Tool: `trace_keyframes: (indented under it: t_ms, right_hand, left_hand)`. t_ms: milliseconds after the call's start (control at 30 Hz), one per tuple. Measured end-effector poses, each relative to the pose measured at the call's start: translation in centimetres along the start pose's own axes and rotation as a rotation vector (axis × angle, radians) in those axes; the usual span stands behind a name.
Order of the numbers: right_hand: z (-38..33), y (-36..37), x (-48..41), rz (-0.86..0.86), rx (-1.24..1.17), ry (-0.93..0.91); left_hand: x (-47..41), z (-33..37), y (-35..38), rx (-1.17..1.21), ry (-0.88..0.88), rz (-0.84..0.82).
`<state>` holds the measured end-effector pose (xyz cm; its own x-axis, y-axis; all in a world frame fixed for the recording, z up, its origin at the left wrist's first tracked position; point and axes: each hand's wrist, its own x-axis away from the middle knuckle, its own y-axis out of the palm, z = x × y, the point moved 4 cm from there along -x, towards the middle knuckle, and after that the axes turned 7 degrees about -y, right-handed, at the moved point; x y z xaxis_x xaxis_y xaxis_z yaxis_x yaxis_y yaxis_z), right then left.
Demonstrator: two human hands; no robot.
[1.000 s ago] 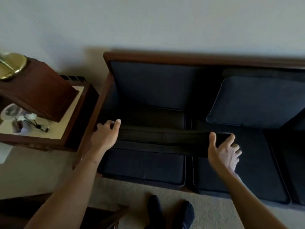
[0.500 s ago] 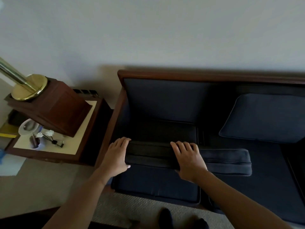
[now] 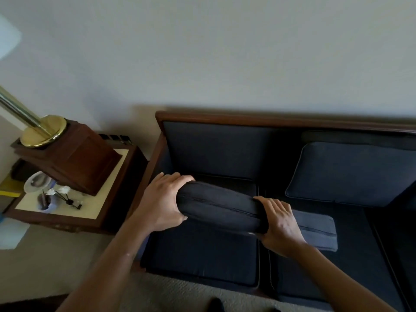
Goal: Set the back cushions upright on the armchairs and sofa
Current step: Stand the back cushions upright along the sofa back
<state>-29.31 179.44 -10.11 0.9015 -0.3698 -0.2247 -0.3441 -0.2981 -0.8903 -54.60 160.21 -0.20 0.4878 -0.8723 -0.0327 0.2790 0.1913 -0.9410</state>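
A dark navy back cushion (image 3: 220, 206) lies across the seat of the sofa (image 3: 281, 119), its near edge with a zipper raised off the seat. My left hand (image 3: 163, 202) grips its left end. My right hand (image 3: 280, 224) clasps it near the middle, fingers over the top. The cushion's right end (image 3: 317, 230) still rests flat on the seat. A second navy back cushion (image 3: 351, 174) leans upright against the sofa back on the right. The sofa back (image 3: 213, 149) behind the held cushion is bare.
A wooden side table (image 3: 74, 218) stands left of the sofa, carrying a wooden lamp base (image 3: 74, 158) with a brass pole (image 3: 20, 111), a small bowl and other small items. Beige carpet (image 3: 180, 293) lies in front. A plain wall rises behind.
Both hands came down onto the flat cushion and closed on it. Its left part has since lifted and tilted up off the seat. The view shifted left and down.
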Motion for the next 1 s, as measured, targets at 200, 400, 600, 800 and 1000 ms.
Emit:
trace_keyframes:
  t_ms: [200,400,600,800,1000]
  right_hand:
    - [4.4,-4.5,4.6,-0.013,-0.241,0.217]
    - [10.4,-5.1,10.7,-0.217,-0.389,0.382]
    - [11.9,-11.6,11.2,0.039,-0.564,0.39]
    - [12.2,-16.1,10.6,-0.052,0.001,0.135]
    - [7.5,-15.0,5.4,-0.317,0.428,0.026]
  left_hand:
    - [-2.9,13.4,-4.6,0.063,0.117,-0.014]
    - [-4.0,24.5,2.9,0.146,0.213,-0.089]
    - [-4.2,28.2,9.7,0.091,0.228,-0.126]
    - [-3.2,23.4,10.4,-0.185,0.111,-0.126]
    - [-1.5,17.0,8.1,-0.21,-0.105,-0.215]
